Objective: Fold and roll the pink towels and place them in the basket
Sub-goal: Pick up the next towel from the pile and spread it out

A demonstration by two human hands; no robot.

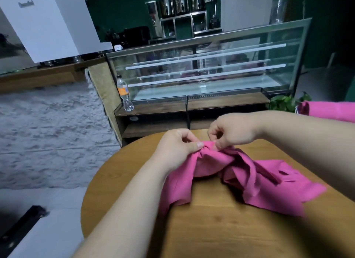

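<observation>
A crumpled pink towel [249, 181] lies bunched on the round wooden table [211, 229], its loose end spread toward the right. My left hand [176, 148] pinches a gathered edge of it at the far side, thumb on top. Close beside it, my right hand [230, 132] pinches the same raised edge with its fingertips. Both hands lift that edge a little above the tabletop. More pink towel [330, 111] shows at the right edge of the view, behind my right forearm. No basket is in view.
Beyond the table stands a glass display case [207, 69] on a wooden shelf, with a plastic bottle [124, 93] at its left end. A green plant [284, 102] sits at the right. A white textured wall [50, 135] lies to the left.
</observation>
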